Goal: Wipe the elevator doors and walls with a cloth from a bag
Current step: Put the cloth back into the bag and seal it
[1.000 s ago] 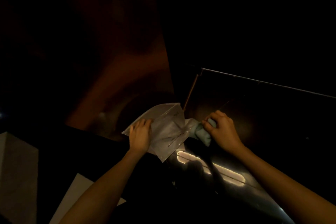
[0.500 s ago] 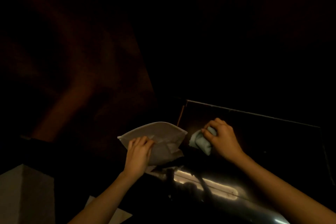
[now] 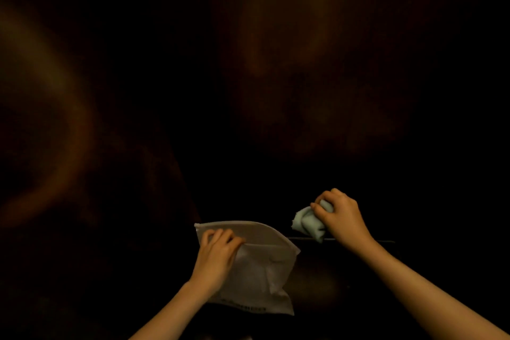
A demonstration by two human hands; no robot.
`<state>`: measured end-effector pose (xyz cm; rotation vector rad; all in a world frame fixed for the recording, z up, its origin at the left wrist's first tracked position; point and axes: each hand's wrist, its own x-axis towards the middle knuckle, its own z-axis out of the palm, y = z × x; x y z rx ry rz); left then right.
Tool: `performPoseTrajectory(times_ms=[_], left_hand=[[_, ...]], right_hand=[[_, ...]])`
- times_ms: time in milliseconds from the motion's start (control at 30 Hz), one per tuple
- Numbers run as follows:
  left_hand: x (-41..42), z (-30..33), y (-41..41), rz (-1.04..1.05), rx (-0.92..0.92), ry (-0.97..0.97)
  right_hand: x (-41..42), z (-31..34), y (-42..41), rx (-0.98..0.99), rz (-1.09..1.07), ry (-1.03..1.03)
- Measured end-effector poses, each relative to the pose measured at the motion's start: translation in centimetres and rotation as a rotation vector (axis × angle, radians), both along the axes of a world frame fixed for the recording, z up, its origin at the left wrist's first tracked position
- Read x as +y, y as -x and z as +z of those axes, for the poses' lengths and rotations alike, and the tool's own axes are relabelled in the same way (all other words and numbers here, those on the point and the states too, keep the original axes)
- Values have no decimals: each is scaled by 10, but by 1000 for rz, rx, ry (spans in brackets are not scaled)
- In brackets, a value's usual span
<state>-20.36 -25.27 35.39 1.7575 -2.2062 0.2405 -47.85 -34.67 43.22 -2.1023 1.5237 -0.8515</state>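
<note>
My left hand (image 3: 216, 255) grips the top edge of a frosted white plastic bag (image 3: 262, 273), which hangs open-mouthed below centre. To its right and a little higher, my right hand (image 3: 340, 215) is closed around a bunched pale green cloth (image 3: 307, 222). The cloth is fully out of the bag and apart from it. Behind both hands rises a very dark, reddish-brown elevator wall (image 3: 276, 63) with faint blurred reflections.
A thin pale horizontal line (image 3: 358, 241) runs behind my right wrist, likely a ledge or rail edge. Everything else around is nearly black and its detail cannot be made out.
The view has tilted upward, so the shiny metal surface and pale floor dropped out of sight. My right hand drew the cloth further right, away from the bag. The bag now hangs more upright.
</note>
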Motion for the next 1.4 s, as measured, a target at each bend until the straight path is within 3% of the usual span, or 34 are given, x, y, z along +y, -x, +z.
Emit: performPoseTrajectory(times_ms=[167, 367, 767, 1067, 1267, 1400], left_hand=[[-21, 68, 25, -133, -104, 164], [-31, 128, 75, -229, -285, 170], [-51, 202, 186, -283, -546, 205], [-63, 244, 237, -391, -505, 219], [-73, 270, 241, -459, -491, 225], [-70, 284, 237, -497, -421, 291]], right_hand=[[9, 69, 38, -45, -112, 41], [32, 108, 81, -34, -164, 81], [16, 182, 200, 35, -33, 151], [2, 205, 240, -10, -129, 204], [-11, 213, 242, -80, -214, 122], [-15, 226, 242, -235, -217, -38]])
